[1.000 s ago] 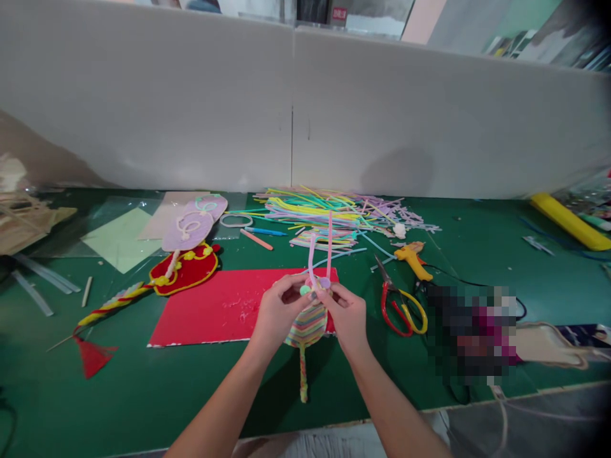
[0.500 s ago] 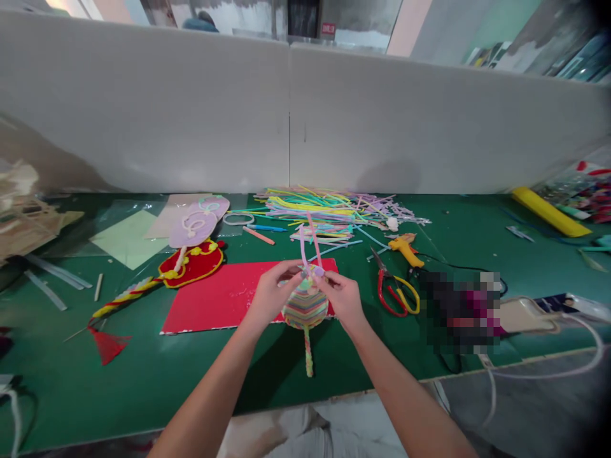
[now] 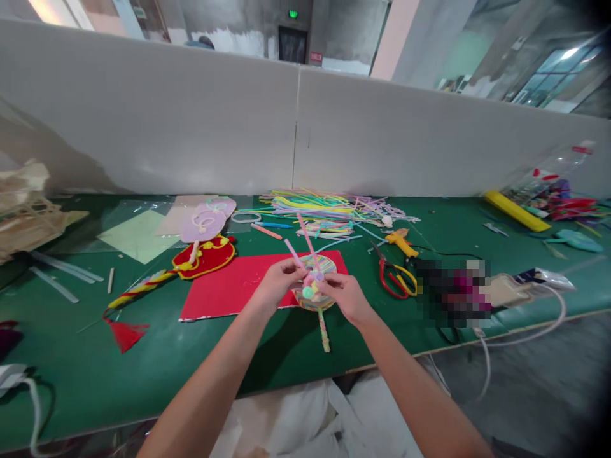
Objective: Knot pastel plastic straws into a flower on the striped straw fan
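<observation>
A small cluster of coiled pipe cleaners (image 3: 314, 284) in pink, purple and mint is pinched between my two hands. Its pink and purple straight ends (image 3: 308, 240) stick up and away from me. My left hand (image 3: 280, 284) closes thumb and finger on the cluster's left side. On the other side, my right hand (image 3: 351, 296) grips it with thumb and index finger. Just beneath lies a round fan with pastel stripes (image 3: 326, 264), its twisted handle (image 3: 324, 331) pointing towards me. Whether the cluster touches the fan, I cannot tell.
Red board (image 3: 224, 283) lies under the fan. Scissors (image 3: 398, 280) and an orange glue gun (image 3: 401, 243) sit to the right. Behind are loose pipe cleaners (image 3: 315, 207). Leftward lie a red fan with yellow trim (image 3: 204, 257) and a lilac fan (image 3: 205, 219). A partition (image 3: 191, 121) backs the table.
The view has shifted. The coil cluster now shows lower over the fan, and its purple end leans further left. The fan's handle has swung slightly right. Both hands keep their pinch.
</observation>
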A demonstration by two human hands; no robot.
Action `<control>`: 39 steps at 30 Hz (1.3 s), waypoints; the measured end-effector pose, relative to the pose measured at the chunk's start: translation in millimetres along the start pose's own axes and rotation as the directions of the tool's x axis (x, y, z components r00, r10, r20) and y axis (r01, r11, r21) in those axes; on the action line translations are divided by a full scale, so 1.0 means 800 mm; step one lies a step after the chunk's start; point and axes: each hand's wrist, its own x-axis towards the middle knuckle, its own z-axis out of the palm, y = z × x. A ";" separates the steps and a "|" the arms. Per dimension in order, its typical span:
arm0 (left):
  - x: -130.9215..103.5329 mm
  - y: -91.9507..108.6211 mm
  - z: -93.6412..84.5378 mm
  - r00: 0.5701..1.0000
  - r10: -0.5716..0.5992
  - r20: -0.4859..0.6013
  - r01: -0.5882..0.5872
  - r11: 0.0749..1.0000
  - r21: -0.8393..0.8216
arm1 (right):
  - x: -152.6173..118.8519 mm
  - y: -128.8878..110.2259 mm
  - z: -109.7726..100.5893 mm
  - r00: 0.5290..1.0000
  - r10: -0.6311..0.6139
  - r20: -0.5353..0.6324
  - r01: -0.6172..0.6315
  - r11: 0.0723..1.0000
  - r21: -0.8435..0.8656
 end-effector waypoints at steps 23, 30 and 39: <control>-0.012 -0.029 0.047 0.722 0.670 -0.173 -0.465 0.654 0.597 | 0.036 -0.002 0.007 0.950 0.295 -0.108 -0.130 0.682 0.720; -0.015 -0.043 0.057 0.697 0.703 -0.142 -0.365 0.518 0.774 | 0.038 0.003 0.000 0.973 0.175 -0.154 -0.053 0.808 0.587; -0.011 -0.042 0.045 0.539 0.805 0.250 -0.320 -0.079 0.944 | 0.054 0.017 -0.008 0.956 0.082 -0.283 0.021 0.939 0.344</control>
